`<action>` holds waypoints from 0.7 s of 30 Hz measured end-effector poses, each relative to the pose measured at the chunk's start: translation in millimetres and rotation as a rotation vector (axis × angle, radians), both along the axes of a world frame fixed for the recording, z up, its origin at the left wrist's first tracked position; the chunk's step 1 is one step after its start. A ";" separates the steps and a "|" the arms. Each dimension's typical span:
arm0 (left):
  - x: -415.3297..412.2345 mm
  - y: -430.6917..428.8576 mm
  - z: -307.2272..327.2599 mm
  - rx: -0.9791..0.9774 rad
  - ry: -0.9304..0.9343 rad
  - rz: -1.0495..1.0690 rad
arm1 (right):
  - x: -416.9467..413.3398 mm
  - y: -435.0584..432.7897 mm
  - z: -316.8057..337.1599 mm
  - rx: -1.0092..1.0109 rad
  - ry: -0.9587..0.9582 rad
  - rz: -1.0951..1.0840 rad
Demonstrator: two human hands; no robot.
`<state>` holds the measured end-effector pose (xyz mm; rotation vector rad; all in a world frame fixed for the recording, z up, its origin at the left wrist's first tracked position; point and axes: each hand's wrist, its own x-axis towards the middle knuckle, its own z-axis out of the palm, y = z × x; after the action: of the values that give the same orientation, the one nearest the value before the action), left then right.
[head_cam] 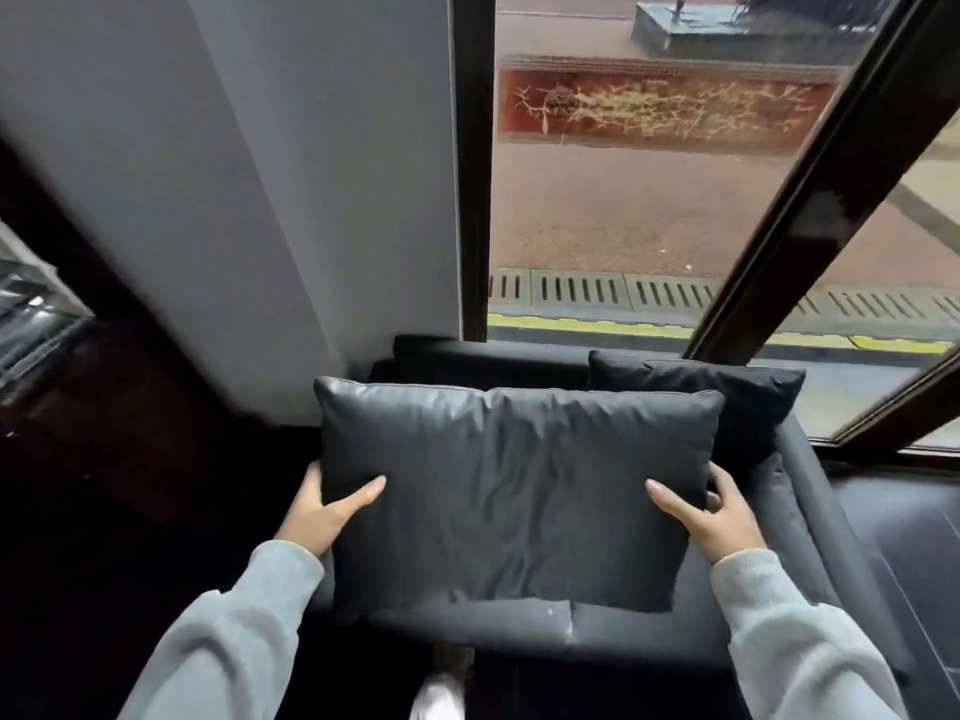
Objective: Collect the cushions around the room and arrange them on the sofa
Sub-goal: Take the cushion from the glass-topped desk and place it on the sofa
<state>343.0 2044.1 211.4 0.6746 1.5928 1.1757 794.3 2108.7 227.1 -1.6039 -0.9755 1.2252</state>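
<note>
Cushion [511, 491], dark grey, plain, gripped by both hands, over sofa [810, 506]

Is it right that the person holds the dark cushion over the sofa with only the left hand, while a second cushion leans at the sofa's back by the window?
Not quite. The head view shows both hands on the dark cushion: the left hand grips its left edge and the right hand its right edge. The rest holds: it is over the sofa, and a second cushion leans at the back by the window.
</note>
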 end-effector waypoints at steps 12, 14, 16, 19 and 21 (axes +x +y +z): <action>-71.8 309.6 -142.4 -0.213 -0.054 -0.174 | -62.4 266.4 -153.5 -0.287 -0.153 0.002; -72.4 344.5 -171.6 -0.222 -0.034 -0.163 | -69.4 304.8 -184.3 -0.308 -0.108 0.012; -73.6 367.4 -198.1 -0.239 -0.005 -0.152 | -77.2 331.3 -214.1 -0.298 -0.088 0.032; -79.7 388.1 -231.4 -0.288 0.024 -0.129 | -82.8 350.4 -254.1 -0.262 -0.137 0.086; -82.2 396.9 -244.8 -0.296 0.024 -0.110 | -81.6 356.9 -272.2 -0.251 -0.185 0.102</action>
<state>260.8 2440.9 -33.5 0.5749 1.6845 0.8328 712.6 2465.5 -45.1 -1.9105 -1.0623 1.3280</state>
